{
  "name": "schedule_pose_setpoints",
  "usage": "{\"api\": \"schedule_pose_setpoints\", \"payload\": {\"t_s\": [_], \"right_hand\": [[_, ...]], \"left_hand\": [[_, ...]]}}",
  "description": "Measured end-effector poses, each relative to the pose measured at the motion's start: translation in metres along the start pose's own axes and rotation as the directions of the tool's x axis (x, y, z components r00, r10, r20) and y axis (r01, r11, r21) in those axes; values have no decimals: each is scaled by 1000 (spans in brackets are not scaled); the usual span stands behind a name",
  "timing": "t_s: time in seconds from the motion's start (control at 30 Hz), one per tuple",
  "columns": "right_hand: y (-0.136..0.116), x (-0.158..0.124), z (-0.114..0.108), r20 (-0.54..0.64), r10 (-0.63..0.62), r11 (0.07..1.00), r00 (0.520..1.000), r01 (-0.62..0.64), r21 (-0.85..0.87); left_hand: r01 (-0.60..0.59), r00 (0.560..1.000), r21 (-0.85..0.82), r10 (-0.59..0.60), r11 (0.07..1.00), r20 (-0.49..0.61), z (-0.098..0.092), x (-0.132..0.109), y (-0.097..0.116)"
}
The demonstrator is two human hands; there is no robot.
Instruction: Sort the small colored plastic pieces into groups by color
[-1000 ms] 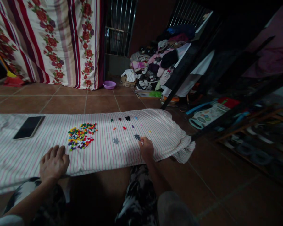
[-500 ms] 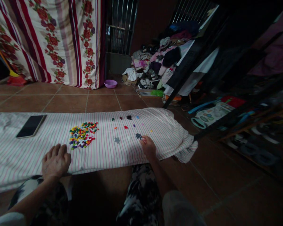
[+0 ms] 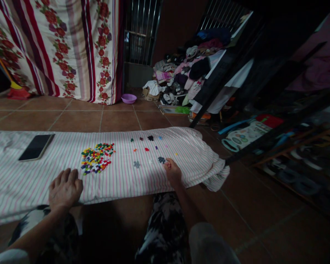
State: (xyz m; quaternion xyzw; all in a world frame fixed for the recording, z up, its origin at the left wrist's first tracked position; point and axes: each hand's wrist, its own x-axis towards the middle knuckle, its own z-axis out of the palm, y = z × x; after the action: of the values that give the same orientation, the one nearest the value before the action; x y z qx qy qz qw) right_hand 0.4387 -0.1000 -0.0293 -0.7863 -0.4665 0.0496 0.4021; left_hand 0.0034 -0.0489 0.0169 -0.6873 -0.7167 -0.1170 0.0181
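Head view: the right hand has its fingertips at dark grey blocks, towards ten o'clock; I cannot tell whether its grip pinches one. The left hand lies palm down, grip loosely spread, phone at eleven o'clock.

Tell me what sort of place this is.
Probably a room in someone's home, partly used for storage: a flowered, striped curtain hangs at the back, what looks like clothing lies heaped nearby, and a purple basin sits on the tiled floor.
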Motion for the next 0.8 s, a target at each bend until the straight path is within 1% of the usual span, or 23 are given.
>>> {"api": "schedule_pose_setpoints", "payload": {"t_s": [0.17, 0.3, 0.47, 0.63, 0.8], "right_hand": [[-4, 5, 0, 19, 5, 996, 1000, -3, -93], [-10, 6, -2, 48, 34, 995, 998, -29, -96], [-16, 4, -5, 61, 108, 991, 992, -103, -84], [-20, 6, -7, 55, 132, 986, 990, -125, -113], [-21, 6, -9, 78, 155, 983, 985, -145, -116]], "left_hand": [[-7, 1000, -25, 7, 1000, 8, -1, 1, 0], [-4, 1000, -36, 4, 999, 13, -2, 0, 1], [-37, 998, 1, 37, 999, -51, 5, 0, -3], [-40, 997, 41, 42, 998, -62, 11, 2, -6], [-46, 993, 26, 48, 999, -112, 16, 3, -7]]}}
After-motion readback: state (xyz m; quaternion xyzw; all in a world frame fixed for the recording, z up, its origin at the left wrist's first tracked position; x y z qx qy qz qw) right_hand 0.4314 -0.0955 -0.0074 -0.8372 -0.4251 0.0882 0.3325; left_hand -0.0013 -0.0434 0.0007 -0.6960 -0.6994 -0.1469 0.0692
